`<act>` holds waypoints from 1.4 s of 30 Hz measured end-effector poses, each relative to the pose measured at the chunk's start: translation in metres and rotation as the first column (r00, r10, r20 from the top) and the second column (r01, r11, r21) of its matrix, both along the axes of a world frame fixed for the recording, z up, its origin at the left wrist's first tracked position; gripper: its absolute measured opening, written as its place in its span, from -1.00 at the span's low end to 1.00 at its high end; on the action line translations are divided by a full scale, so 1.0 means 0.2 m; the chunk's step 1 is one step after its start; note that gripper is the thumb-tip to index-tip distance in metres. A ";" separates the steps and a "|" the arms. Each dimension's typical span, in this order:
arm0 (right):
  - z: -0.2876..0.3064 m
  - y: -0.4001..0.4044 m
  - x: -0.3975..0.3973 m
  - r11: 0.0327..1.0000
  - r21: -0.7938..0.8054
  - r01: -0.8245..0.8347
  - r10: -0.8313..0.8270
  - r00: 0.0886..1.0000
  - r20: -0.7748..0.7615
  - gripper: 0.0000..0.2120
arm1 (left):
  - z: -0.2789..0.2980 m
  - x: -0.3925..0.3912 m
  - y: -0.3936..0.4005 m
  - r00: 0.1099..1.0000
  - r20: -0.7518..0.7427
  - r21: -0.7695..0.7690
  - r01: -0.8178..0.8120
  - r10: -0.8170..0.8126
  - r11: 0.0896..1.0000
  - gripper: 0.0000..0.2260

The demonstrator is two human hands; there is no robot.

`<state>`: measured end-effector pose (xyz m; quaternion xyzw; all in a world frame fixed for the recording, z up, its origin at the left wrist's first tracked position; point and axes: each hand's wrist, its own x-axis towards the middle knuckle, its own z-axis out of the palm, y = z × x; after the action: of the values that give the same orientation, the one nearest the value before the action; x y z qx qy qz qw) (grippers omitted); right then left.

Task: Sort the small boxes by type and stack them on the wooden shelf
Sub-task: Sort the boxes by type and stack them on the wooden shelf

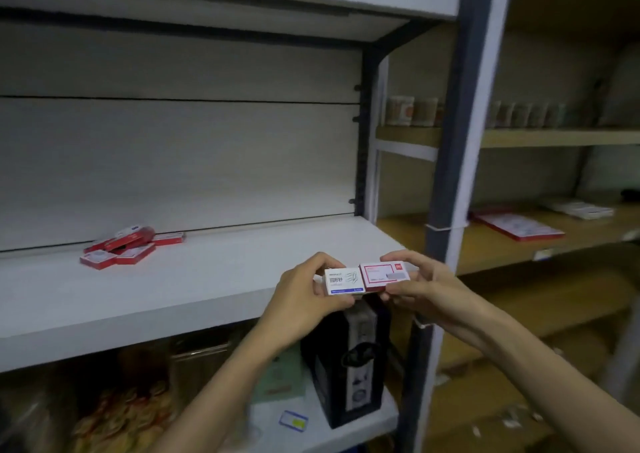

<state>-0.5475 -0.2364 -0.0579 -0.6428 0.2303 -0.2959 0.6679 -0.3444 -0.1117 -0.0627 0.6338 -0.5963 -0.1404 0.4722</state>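
The left hand (pixel 304 295) holds a white box (pixel 343 282) with blue print. Its thumb is under the box and its fingers curl over the top. The right hand (pixel 420 279) holds a red box (pixel 383 276) the same way. So each grip is closed on one box. The two boxes touch side by side, out in front of the near right edge of the shelf (pixel 214 279). Holding them together like this lets the person see both labels at once. I think they are checking which kind each box is before putting it down.

Far back on the left of the shelf lies a red pile (pixel 123 247) of small boxes. They lean on each other and are not stacked yet. The red box most likely belongs there. The white box looks like a new kind, so it may need its own spot.

The shelf is pale and flat, with a pale back wall. A dark post (pixel 450 189) stands at its right side. Past it, on the right, are brown shelves (pixel 554 139) with jars and flat packs. Below the pale shelf stands a dark bag (pixel 346 366).
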 end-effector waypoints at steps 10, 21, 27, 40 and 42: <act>-0.04 -0.37 -0.78 0.998 -0.028 0.057 -0.058 0.997 -0.054 -0.50 | -0.08 -0.75 -0.42 0.997 -0.003 0.017 0.077 -0.077 0.997 -0.66; -0.06 -0.94 -1.22 0.984 -0.051 0.172 -0.174 0.984 -0.033 -0.51 | -0.08 -1.18 -1.09 0.986 0.071 0.024 0.151 -0.152 0.988 -0.62; -0.07 -1.39 -1.30 0.927 -0.331 0.175 -0.239 0.957 -0.166 -0.61 | -0.11 -1.28 -1.50 0.994 0.094 -0.016 0.062 -0.060 0.998 -0.63; -0.06 -2.44 -1.29 0.571 -0.818 0.065 -0.571 0.748 -0.339 -0.58 | -0.08 -1.37 -2.16 0.988 0.070 -0.010 -0.134 0.135 0.991 -0.62; -0.06 -2.55 -1.28 0.562 -0.824 0.071 -0.594 0.728 -0.342 -0.58 | -0.07 -1.39 -2.21 0.985 0.076 -0.007 -0.153 0.153 0.988 -0.61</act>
<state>-0.8029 -0.7462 -0.0696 -0.8598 0.4013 -0.2776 0.1505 -0.6223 -0.5532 -0.0767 0.6822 -0.5638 -0.0790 0.4588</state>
